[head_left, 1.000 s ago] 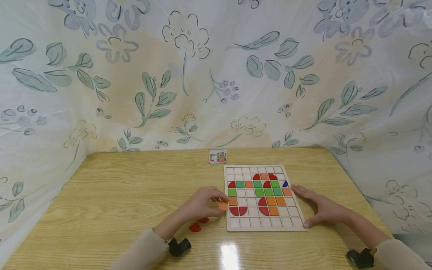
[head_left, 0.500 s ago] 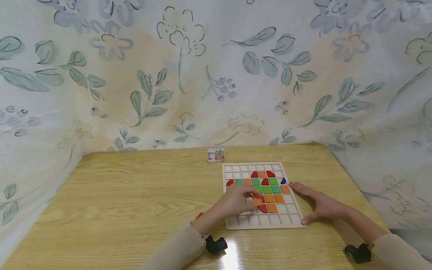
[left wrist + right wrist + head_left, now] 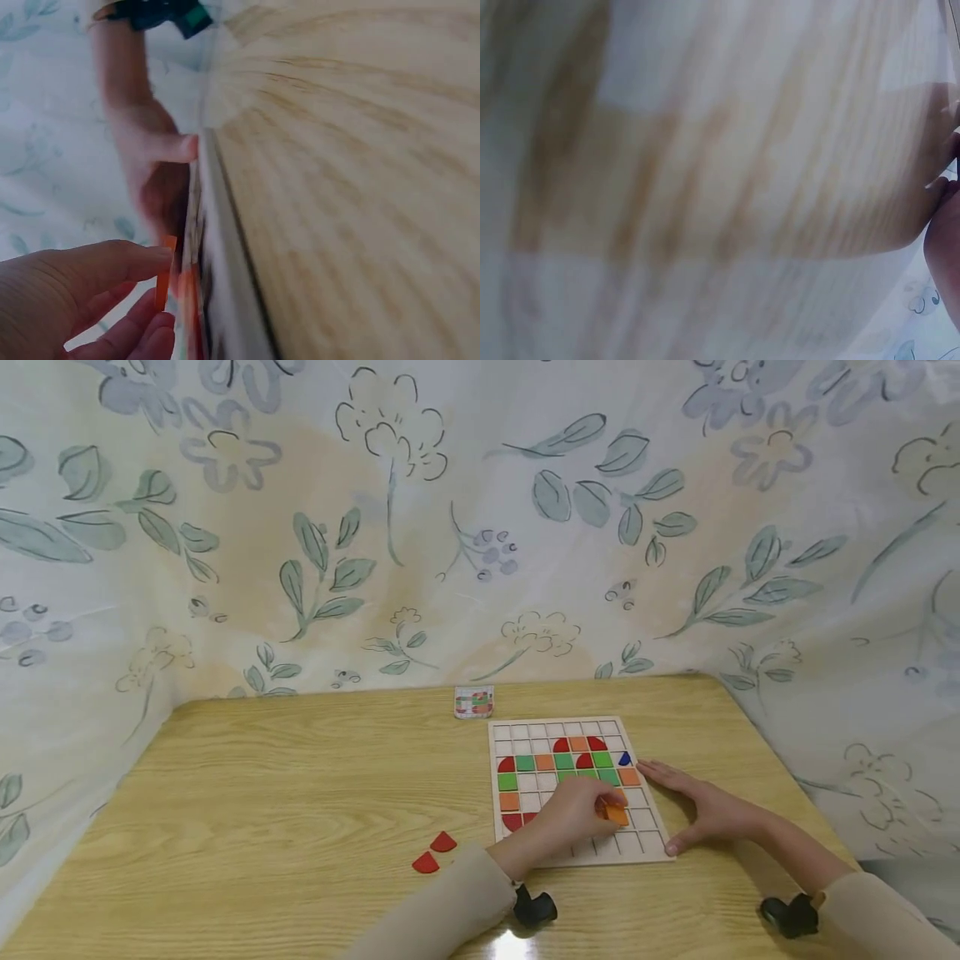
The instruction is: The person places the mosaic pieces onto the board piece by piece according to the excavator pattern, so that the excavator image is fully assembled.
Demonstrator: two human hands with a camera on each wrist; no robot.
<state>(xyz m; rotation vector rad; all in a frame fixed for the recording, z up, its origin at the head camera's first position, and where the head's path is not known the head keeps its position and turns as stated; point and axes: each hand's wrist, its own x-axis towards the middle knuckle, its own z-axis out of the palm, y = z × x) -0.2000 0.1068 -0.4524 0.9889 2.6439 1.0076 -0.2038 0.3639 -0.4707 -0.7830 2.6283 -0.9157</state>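
Note:
My left hand [image 3: 566,817] is above the lower right part of a pale wooden grid board [image 3: 652,841]. Between thumb and fingers it pinches a thin orange square tile [image 3: 164,277], seen edge-on and just off the board in the left wrist view. My right hand [image 3: 708,806] lies along the board's right side, fingers extended, fingertips and thumb at its edge. Green tiles [image 3: 525,763], orange tiles [image 3: 509,802] and red quarter-round tiles [image 3: 507,765] fill some squares. A small blue piece [image 3: 625,759] lies near the right edge. My left hand and forearm hide several lower squares.
Two loose red quarter-round tiles [image 3: 443,842] lie on the wooden table [image 3: 300,793], left of the board. Behind the board is a small card [image 3: 474,702] printed with a coloured grid pattern. A floral cloth [image 3: 420,527] hangs along the table's far edge.
My left hand has carried the orange tile from the board's left edge rightward across it to the lower right squares. The right hand stays at the board's edge. The head view has shifted slightly.

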